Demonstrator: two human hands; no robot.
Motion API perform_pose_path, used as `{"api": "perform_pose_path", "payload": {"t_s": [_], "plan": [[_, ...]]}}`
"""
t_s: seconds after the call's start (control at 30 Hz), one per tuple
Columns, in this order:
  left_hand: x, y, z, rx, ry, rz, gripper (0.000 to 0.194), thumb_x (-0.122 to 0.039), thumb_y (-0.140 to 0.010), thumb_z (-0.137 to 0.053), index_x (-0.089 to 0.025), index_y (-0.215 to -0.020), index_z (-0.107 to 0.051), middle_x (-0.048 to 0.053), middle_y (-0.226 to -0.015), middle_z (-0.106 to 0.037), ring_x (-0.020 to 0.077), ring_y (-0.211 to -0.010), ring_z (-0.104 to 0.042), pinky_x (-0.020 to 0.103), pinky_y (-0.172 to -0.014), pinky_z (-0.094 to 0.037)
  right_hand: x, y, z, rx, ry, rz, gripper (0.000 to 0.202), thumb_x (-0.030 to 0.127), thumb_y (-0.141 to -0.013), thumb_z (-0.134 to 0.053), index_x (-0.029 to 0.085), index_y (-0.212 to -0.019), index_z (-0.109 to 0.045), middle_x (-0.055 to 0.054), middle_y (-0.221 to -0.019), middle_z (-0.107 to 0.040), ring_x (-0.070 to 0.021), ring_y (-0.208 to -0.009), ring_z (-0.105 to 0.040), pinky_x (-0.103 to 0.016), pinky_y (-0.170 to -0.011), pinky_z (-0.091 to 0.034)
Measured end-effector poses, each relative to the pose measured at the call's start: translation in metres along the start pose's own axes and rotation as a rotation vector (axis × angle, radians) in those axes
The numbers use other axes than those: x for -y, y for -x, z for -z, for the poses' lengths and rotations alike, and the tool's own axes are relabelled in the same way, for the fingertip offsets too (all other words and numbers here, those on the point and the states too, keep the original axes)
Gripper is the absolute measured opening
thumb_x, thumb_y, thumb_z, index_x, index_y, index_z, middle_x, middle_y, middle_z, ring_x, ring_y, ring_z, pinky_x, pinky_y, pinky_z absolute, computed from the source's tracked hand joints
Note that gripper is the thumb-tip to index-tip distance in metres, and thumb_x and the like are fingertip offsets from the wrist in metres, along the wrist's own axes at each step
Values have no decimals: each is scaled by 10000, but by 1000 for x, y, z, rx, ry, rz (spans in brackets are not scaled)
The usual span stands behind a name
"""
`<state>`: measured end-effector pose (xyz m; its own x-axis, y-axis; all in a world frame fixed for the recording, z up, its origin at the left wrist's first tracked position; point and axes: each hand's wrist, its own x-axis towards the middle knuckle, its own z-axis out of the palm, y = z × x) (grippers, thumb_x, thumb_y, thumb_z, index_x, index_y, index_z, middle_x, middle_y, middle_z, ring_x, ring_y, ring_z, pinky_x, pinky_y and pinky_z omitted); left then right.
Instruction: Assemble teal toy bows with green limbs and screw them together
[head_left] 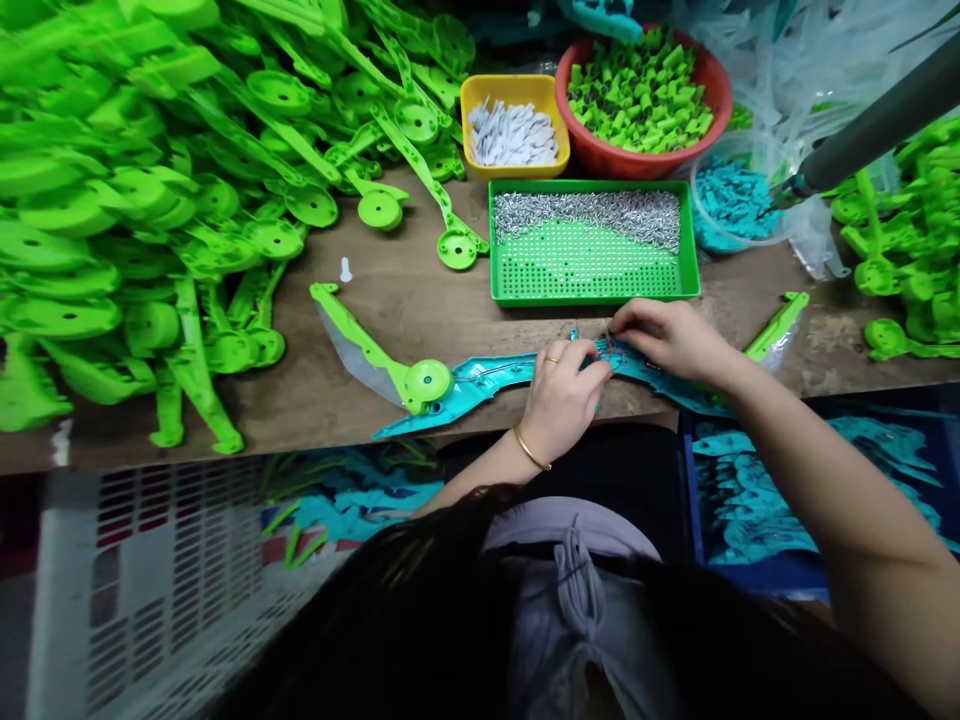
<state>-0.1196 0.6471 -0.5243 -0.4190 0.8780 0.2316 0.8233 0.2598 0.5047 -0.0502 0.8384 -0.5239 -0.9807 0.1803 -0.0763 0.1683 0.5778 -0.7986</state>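
A long blue plastic shell [487, 378], shaped like a toy bow, lies along the table's front edge. At its left end sits a green arm with a round hub [427, 382] and a clear sheet; another green arm [776, 325] sticks out on the right. My left hand [559, 395] is closed over the middle of the shell, fingers bent. Thin red wires [615, 352] run in the shell between my hands. My right hand [671, 335] pinches at these wires from the right; what its fingertips hold is hidden. A small blue piece [574, 334] stands just behind my left fingers.
Behind the shell are a green tray [592, 298] of screws, a yellow bin [471, 90] of white pieces, a red bowl [724, 95] of green parts and a blue-filled tub [739, 245]. Green arms [135, 200] pile up left. A dark screwdriver [862, 125] hangs at right.
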Motion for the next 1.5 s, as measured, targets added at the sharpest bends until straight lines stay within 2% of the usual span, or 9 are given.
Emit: {"api": "perform_pose_path", "payload": {"t_s": [0.13,0.27,0.37,0.53,0.77,0.9,1.1,1.33,1.5], "plan": [[0,0,-2,-20,26,22,189,-244,-928,-499,-181,-942,-676,94,-1025,-635,226,-964,-513,367,-846,-414,0,0,-2,-15,-54,21,105,268,-820,-558,208,-900,-586,-15,-866,-679,-166,-810,-653,-273,-726,-501],[0,0,-3,-52,68,40,278,-246,-932,-498,-135,-1163,-605,119,-1127,-639,231,-1041,-520,366,-915,-412,1,0,-1,-9,3,66,91,250,-818,-548,207,-890,-585,-22,-863,-670,-169,-804,-644,-276,-722,-499],[1,0,-4,-62,38,-4,329,-231,-941,-483,-155,-1245,-581,98,-1204,-634,222,-1071,-501,353,-939,-394,0,-2,1,-6,63,128,90,226,-817,-528,200,-848,-609,-23,-831,-666,-164,-775,-623,-275,-715,-487],[2,3,-8,-30,-73,-40,280,-224,-942,-483,-218,-1164,-653,48,-1167,-665,208,-1036,-472,349,-908,-382,-4,-4,2,25,56,151,124,226,-842,-530,187,-851,-647,-35,-835,-678,-162,-778,-622,-275,-718,-479],[0,4,-8,-10,-177,-24,267,-252,-945,-475,-225,-1119,-676,82,-1058,-647,212,-969,-463,349,-829,-384,-2,2,-4,49,76,218,211,157,-834,-519,193,-1001,-642,-61,-965,-682,-187,-899,-618,-320,-782,-507],[-1,4,-7,-9,-175,-15,277,-253,-949,-459,-214,-1118,-676,96,-998,-606,213,-950,-462,350,-828,-395,0,6,-11,-44,201,313,202,154,-884,-487,170,-1013,-640,-79,-934,-683,-198,-873,-597,-348,-772,-520],[1,5,-7,-82,-118,-34,245,-231,-925,-507,-188,-1075,-696,124,-1122,-594,233,-1045,-459,367,-891,-411,1,15,-14,-128,470,485,247,190,-937,-454,122,-1048,-664,-121,-997,-713,-204,-835,-607,-355,-758,-535],[5,7,-9,-112,-92,-73,234,-202,-916,-534,-194,-1085,-694,57,-1073,-699,207,-986,-475,347,-879,-398,-2,20,-22,-197,421,434,222,169,-939,-451,147,-1032,-652,-87,-991,-715,-185,-882,-638,-319,-787,-519],[4,7,-9,-196,-97,-129,185,-185,-903,-564,-178,-1012,-714,19,-1002,-737,190,-923,-520,330,-851,-391,0,17,-26,-224,401,315,167,255,-931,-513,173,-935,-658,-69,-905,-677,-195,-854,-594,-337,-740,-463]]}}
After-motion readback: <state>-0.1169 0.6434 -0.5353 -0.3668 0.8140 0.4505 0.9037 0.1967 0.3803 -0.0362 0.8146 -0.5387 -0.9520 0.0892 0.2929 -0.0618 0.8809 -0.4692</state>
